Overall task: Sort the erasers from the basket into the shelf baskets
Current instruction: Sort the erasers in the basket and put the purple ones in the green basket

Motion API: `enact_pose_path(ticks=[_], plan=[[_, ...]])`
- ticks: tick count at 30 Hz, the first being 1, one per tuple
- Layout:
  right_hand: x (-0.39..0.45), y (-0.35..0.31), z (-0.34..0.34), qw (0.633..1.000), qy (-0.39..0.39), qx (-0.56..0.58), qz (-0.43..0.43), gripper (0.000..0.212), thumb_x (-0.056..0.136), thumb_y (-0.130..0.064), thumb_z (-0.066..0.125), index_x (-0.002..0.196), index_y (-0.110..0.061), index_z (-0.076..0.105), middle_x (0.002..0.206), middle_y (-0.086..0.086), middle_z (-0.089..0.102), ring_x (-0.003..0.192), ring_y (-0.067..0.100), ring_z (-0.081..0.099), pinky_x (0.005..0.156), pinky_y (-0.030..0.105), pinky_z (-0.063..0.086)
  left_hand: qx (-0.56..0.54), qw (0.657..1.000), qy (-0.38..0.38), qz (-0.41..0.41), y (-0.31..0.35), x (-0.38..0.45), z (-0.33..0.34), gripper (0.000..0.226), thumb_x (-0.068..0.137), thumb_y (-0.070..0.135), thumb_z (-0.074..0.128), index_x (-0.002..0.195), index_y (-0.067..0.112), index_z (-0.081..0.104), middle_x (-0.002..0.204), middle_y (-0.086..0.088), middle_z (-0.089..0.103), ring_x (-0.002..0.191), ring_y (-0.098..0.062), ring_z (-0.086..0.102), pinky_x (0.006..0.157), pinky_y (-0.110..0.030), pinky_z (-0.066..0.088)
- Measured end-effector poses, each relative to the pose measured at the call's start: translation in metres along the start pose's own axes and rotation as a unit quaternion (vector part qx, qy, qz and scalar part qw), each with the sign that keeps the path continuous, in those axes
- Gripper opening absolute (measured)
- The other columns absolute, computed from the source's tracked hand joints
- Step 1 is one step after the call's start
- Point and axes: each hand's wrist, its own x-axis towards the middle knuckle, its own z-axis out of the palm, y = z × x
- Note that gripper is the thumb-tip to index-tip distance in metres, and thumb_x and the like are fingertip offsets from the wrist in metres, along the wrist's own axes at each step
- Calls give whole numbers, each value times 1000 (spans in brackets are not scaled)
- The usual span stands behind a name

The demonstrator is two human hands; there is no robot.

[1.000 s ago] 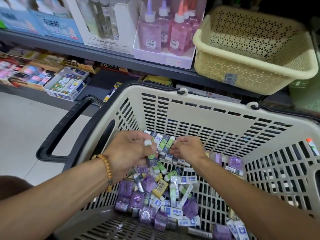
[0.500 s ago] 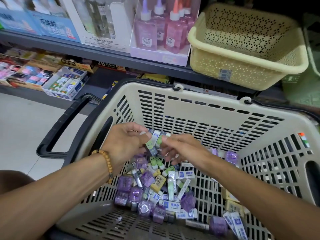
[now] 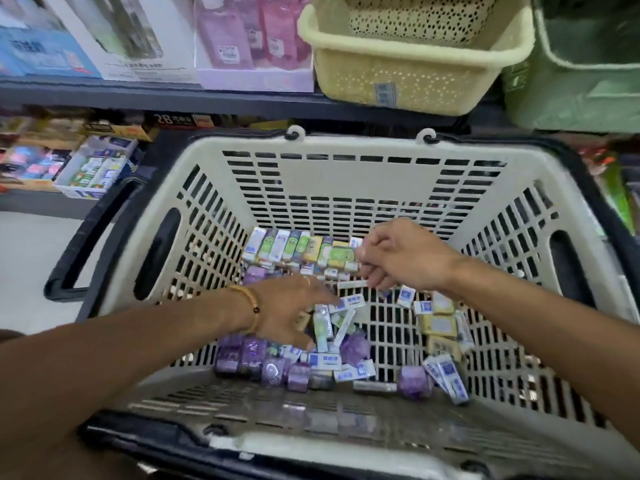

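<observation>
My left hand [image 3: 294,311] reaches palm-down with fingers spread into the loose erasers [image 3: 332,355] on the floor of the basket [image 3: 346,174], gripping nothing. Beyond it, my right hand [image 3: 403,259] pinches closed beside the lined-up row of erasers [image 3: 301,249]; I cannot tell what it holds. I judge I'm gathering 1 kind; next, lift it past both hands to the yellow shelf basket [image 3: 398,81].
</observation>
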Motion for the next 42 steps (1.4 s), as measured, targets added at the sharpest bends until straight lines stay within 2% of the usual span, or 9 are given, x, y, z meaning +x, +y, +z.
enact_pose_path(ticks=[3,5,11,18,22,28,34,38,42], plan=[[6,3,-4,998,12,-49,-22,21,99,-20,56,91,-3,67,84,9,73,66,13,68,62,25,57,135,989,-66,-2,-4,19,27,88,86,60,55,151,42,-2,162,1,-14,148,-32,-1,119,-52,6],[9,7,-6,997,21,-68,-29,21,99,-18,56,89,-3,68,80,4,71,63,10,68,60,26,58,159,986,-54,4,-8,20,36,87,86,65,50,150,44,-6,160,4,-20,146,-35,6,117,-54,13],[20,10,-9,994,35,-83,-59,24,98,-22,57,87,-4,68,79,0,70,64,12,71,58,27,59,-77,995,-21,-56,18,23,42,76,80,52,68,143,37,29,146,-5,18,118,-29,47,100,-29,43],[23,11,-14,992,50,-93,-64,24,99,-23,56,90,-4,68,83,2,71,64,12,70,55,23,56,-139,986,-65,-65,32,26,36,64,81,41,72,132,37,34,114,0,54,103,-23,56,84,-31,47],[19,9,-12,991,43,-105,-74,24,99,-24,56,92,-5,68,85,3,71,70,16,72,63,30,58,-107,986,-121,-33,27,15,28,77,73,23,81,124,46,28,95,10,46,83,-12,51,60,-21,36],[19,10,-12,989,49,-117,-72,25,99,-26,56,93,-5,68,86,3,71,71,16,72,56,21,54,-77,989,-123,-19,20,7,28,81,71,21,80,124,47,25,127,-2,51,105,-19,45,85,-31,38],[21,10,-12,987,49,-130,-76,24,99,-25,56,91,-5,68,82,1,71,69,15,72,55,21,54,-175,978,-104,-43,29,15,26,61,76,33,78,117,44,36,83,5,52,72,-10,51,60,-25,42],[23,11,-12,988,50,-127,-74,21,98,-23,57,90,-6,68,78,-6,69,66,13,71,55,22,54,-104,988,-108,-23,38,13,33,76,77,28,75,128,44,20,85,0,51,74,-14,50,57,-26,38],[25,11,-12,988,52,-124,-75,20,98,-25,58,90,-9,67,80,2,72,62,8,69,52,18,47,-173,970,-159,-61,24,16,16,71,76,16,80,123,45,36,94,18,39,85,-6,49,61,-11,36]])
